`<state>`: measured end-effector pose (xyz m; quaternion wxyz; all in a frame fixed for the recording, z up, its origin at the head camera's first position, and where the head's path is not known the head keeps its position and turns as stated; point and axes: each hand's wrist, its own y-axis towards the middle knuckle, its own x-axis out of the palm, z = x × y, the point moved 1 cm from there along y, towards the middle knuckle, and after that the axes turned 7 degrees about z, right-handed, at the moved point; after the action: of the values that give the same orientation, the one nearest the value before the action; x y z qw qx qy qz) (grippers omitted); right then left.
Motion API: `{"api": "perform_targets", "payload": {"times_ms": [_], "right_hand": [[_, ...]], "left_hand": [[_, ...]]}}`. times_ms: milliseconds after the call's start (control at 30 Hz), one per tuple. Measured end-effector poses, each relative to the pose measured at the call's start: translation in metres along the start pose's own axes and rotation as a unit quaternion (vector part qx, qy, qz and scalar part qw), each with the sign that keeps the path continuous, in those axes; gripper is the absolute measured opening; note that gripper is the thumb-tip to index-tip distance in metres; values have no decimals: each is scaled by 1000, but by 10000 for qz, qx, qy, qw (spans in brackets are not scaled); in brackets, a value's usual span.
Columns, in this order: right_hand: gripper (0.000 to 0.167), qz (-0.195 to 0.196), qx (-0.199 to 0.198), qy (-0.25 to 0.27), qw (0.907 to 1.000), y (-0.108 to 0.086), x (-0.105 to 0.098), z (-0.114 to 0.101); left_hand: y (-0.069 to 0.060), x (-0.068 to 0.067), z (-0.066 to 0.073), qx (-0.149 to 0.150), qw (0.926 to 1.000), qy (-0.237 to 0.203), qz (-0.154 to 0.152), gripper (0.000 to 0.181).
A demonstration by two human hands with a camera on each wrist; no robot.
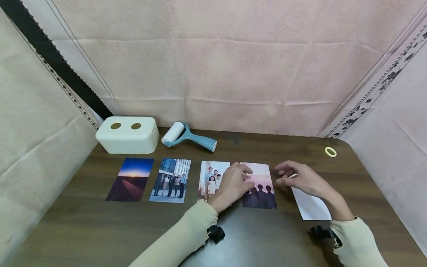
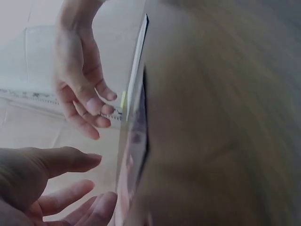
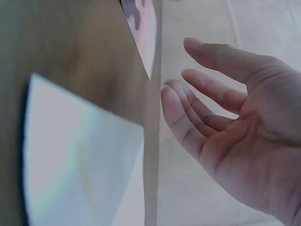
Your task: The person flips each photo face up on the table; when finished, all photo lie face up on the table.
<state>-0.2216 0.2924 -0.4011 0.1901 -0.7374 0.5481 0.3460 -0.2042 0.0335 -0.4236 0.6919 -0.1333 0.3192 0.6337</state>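
My left hand (image 1: pixel 233 182) hovers between the family photo (image 1: pixel 208 177) and the pink photo of silhouetted figures (image 1: pixel 261 185), covering part of each. Its fingers and thumb are bent loosely and apart, with nothing between them in the left wrist view. Over the top of a white sheet (image 1: pixel 310 205) hangs my right hand (image 1: pixel 303 178). In the right wrist view that hand (image 3: pixel 244 122) is loosely spread and holds nothing. Further left lie a group photo of people in front of buildings (image 1: pixel 171 181) and a sunset photo (image 1: pixel 131 180). All the photos lie in a row.
A white box with two round holes (image 1: pixel 128 137) stands at the back left. Beside it lies a lint roller (image 1: pixel 190 137) with a blue handle. A small pale yellow ring (image 1: pixel 330 151) sits at the back right of the wooden table (image 1: pixel 100 230). Cloth walls enclose the table.
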Motion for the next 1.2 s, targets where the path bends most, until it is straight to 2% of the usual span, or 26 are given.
{"api": "perform_targets", "payload": {"times_ms": [67, 300, 500, 633, 867, 1000, 1200], "right_hand": [[42, 49, -5, -61, 10000, -2, -8, 1], [45, 132, 207, -53, 9997, -11, -33, 11], [48, 229, 408, -280, 9985, -20, -47, 24], [49, 289, 499, -403, 9975, -26, -54, 34], [49, 426, 673, -554, 9953, -35, -63, 54], [49, 428, 763, -608, 9943, -41, -65, 63], [49, 457, 852, -606, 9935, -48, -67, 74]], "left_hand": [[1, 4, 8, 95, 9999, -12, -67, 30], [1, 24, 35, 577, 9967, 464, -338, 36], [-1, 48, 51, 531, 9947, 520, -705, 42], [-3, 61, 60, 648, 9911, 756, -888, 46], [-1, 83, 72, 1091, 9820, 1176, -994, 50], [-2, 96, 77, 1174, 9785, 1278, -1115, 51], [-4, 110, 83, 1281, 9674, 1838, -1183, 58]]}}
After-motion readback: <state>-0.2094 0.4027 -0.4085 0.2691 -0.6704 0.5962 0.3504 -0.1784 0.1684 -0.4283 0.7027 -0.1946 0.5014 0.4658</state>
